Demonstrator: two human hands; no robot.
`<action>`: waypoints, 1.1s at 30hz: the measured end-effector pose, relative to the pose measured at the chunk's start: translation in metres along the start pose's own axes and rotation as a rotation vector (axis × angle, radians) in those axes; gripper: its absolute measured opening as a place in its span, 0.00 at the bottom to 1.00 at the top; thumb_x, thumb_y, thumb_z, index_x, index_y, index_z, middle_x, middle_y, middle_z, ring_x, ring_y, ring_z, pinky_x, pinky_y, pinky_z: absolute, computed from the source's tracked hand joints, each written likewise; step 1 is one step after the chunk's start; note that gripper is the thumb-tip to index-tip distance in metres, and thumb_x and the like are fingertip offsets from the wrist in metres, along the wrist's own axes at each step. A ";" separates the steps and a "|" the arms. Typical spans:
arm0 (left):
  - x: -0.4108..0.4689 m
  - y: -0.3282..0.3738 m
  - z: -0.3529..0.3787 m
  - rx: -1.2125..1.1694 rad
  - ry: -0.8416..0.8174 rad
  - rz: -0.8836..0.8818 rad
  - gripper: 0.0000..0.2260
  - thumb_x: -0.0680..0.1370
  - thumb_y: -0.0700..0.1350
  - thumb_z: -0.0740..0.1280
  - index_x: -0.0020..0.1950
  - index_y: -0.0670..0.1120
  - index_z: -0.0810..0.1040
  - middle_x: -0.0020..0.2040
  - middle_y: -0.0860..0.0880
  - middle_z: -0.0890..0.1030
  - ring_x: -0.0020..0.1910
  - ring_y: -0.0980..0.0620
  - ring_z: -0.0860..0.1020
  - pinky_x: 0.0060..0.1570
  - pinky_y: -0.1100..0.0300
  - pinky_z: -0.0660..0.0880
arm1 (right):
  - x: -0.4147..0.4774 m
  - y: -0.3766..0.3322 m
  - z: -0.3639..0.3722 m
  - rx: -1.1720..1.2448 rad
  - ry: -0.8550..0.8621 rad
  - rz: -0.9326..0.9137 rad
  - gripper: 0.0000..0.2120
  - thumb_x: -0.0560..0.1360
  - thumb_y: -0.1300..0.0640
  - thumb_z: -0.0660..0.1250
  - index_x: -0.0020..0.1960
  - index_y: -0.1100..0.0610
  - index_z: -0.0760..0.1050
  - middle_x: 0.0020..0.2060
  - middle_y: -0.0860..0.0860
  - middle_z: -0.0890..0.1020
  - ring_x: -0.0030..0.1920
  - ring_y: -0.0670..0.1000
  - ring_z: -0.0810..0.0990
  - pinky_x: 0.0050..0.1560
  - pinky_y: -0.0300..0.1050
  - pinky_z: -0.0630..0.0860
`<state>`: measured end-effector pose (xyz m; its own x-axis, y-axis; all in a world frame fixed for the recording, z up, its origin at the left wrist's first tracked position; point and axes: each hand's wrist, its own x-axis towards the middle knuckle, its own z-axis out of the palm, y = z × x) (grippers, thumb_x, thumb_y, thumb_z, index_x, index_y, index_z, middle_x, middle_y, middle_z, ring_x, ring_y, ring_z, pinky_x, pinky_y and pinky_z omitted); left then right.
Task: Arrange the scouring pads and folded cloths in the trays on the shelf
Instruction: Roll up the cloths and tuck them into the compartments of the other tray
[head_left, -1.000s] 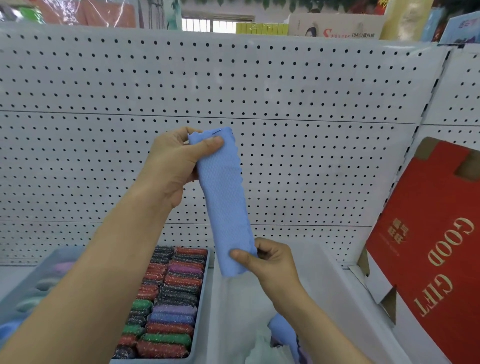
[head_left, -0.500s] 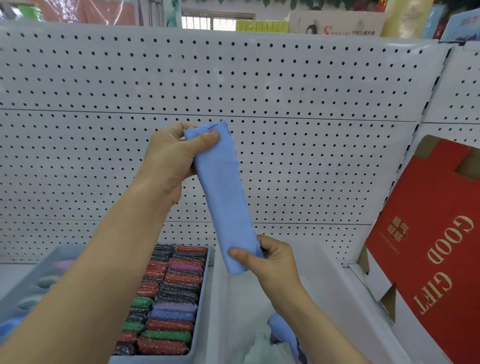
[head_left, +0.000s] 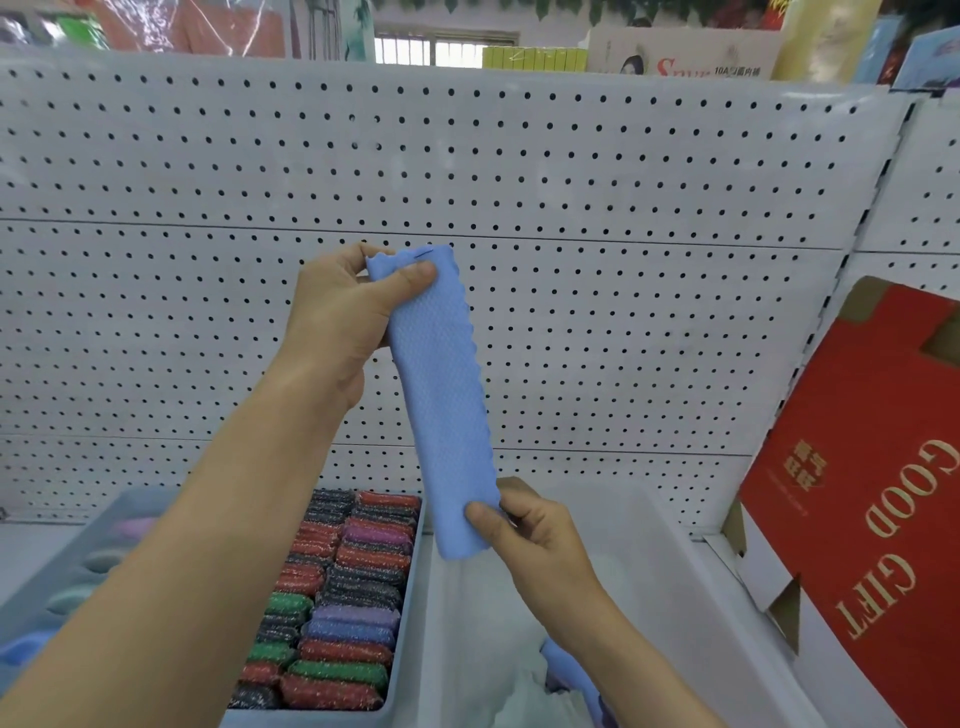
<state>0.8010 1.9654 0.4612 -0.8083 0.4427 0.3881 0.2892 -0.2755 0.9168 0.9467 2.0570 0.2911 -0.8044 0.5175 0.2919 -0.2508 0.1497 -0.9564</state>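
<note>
Two bare forearms: raised from the bottom edge toward the shelf, left forearm (head_left: 182, 571) slanting up to the right, right forearm (head_left: 618, 644) slanting up to the left.
Second blue cloth (head_left: 563, 667): lying in the white plastic tray (head_left: 675, 571), partly hidden under the right forearm, beside crumpled white material (head_left: 524, 693).
Glittery oval scouring pads (head_left: 343, 597): packed in rows of red, green, blue, purple and black, filling the pale grey-blue tray (head_left: 311, 719) just left of the white tray.
Right hand (head_left: 535, 535): the lower hand, thumb laid across the front of the long folded blue waffle-textured cloth (head_left: 441, 395), fingers curled behind, pinching its bottom end.
Held cloth: in the air above the white tray, close to upright with the top tilted left, pulled straight between both hands, wavy edge on the right.
Left hand (head_left: 343, 322): the upper hand, wrist bent, thumb pressed over the cloth's top front, fingers wrapped behind, gripping that end.
Grey tray at far left (head_left: 111, 525): blurred pastel rounded items inside, kind not clear.
Red cardboard box (head_left: 872, 493): leaning at the right, gold "GOOD GIFT" lettering.
White perforated back panel (head_left: 623, 322): behind hands and trays.
</note>
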 end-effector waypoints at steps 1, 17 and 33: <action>0.000 0.001 0.000 -0.021 -0.003 -0.002 0.07 0.75 0.39 0.73 0.42 0.45 0.75 0.35 0.52 0.85 0.36 0.54 0.84 0.36 0.60 0.81 | -0.001 0.000 0.001 0.002 0.000 0.012 0.11 0.72 0.58 0.73 0.32 0.55 0.76 0.33 0.42 0.73 0.34 0.45 0.70 0.38 0.36 0.66; 0.000 0.002 -0.002 -0.037 -0.063 -0.025 0.08 0.74 0.40 0.74 0.42 0.44 0.75 0.39 0.48 0.85 0.39 0.51 0.85 0.40 0.57 0.82 | -0.005 0.009 0.004 0.190 -0.060 0.097 0.17 0.72 0.58 0.73 0.57 0.63 0.74 0.43 0.58 0.81 0.44 0.53 0.79 0.48 0.48 0.74; -0.003 -0.020 -0.001 0.042 -0.282 -0.198 0.08 0.73 0.41 0.74 0.48 0.41 0.78 0.41 0.47 0.85 0.40 0.51 0.84 0.38 0.60 0.82 | 0.030 -0.048 -0.015 0.042 -0.289 0.165 0.10 0.73 0.63 0.73 0.53 0.61 0.83 0.51 0.58 0.85 0.49 0.53 0.84 0.50 0.44 0.79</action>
<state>0.7970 1.9691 0.4419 -0.6789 0.7041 0.2080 0.1669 -0.1278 0.9776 0.9425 2.0782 0.3452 -0.9540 0.2705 0.1290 -0.1210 0.0460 -0.9916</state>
